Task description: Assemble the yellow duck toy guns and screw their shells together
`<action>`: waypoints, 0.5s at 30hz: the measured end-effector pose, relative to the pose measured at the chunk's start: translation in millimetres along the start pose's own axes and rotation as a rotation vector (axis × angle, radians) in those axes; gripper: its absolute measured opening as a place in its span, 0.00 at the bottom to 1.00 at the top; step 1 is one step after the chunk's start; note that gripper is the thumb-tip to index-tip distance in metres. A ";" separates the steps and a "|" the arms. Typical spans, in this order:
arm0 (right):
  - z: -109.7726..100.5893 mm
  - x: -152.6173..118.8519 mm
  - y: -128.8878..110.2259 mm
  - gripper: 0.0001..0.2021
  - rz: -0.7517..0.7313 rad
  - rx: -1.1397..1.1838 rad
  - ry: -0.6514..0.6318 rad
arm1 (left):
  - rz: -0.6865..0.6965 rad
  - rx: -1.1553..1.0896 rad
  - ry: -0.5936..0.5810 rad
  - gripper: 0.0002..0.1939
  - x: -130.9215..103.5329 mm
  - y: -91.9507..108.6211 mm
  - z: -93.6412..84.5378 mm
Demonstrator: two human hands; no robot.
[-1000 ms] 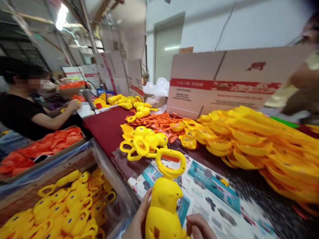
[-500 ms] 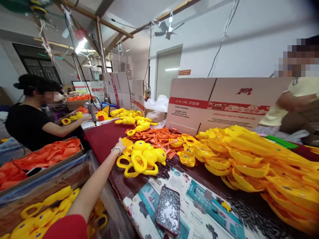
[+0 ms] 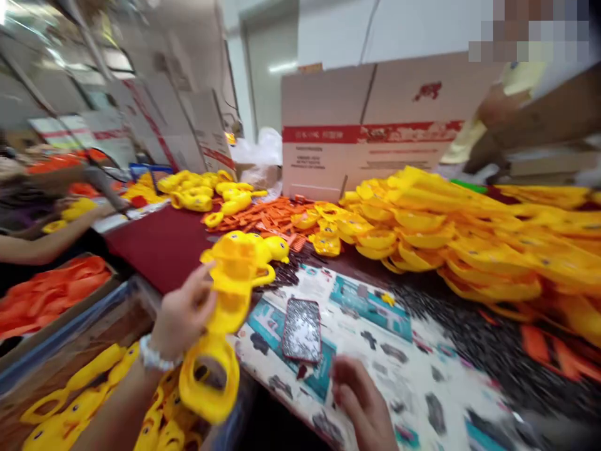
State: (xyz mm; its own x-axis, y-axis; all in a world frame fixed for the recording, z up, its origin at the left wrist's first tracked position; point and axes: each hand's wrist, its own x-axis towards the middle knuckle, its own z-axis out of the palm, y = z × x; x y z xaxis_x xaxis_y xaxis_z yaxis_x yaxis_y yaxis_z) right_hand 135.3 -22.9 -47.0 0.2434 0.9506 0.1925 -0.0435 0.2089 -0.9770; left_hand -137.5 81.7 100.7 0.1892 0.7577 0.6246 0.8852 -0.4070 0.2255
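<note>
Just scooped up a yellow half-shell (image 3: pixel 231 310), pinched it in the left hand (image 3: pixel 185 310) over the table (image 3: pixel 150 244) edge. Seemingly secured a fresh piece! Curled the right hand (image 3: pixel 360 398) loosely, around nothing visible.

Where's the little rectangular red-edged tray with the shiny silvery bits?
In the head view, the tray lies below centre, on the white-and-teal printed sheet, above and left of the camera wearer's bare right hand.
</note>
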 end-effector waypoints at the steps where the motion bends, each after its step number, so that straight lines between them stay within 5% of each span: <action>1: -6.0 2.6 -7.5 0.25 -0.014 0.113 -0.060 | 0.182 -0.082 -0.020 0.19 -19.6 22.4 13.6; 4: -25.9 12.6 -24.6 0.33 -0.022 0.086 -0.112 | 0.447 -0.300 -0.036 0.16 -67.9 83.8 59.2; 7: -46.6 19.4 -29.0 0.22 0.008 -0.363 0.021 | 0.411 -0.410 -0.167 0.17 -92.4 126.9 94.5; 11: -68.1 27.2 -31.5 0.18 0.015 -0.609 0.033 | 0.437 -0.466 -0.227 0.17 -107.9 154.9 113.3; 15: -69.8 65.9 -55.0 0.17 -0.043 -0.776 -0.118 | 0.591 -0.501 -0.505 0.35 -123.6 168.9 122.0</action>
State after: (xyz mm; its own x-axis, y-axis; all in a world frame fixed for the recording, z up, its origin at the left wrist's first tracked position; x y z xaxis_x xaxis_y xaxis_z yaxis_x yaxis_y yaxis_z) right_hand 221.4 12.3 13.0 0.1227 0.9726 0.1974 0.6633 0.0675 -0.7453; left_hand 40.4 -18.5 -29.6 0.8188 0.4410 0.3676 0.3206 -0.8824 0.3444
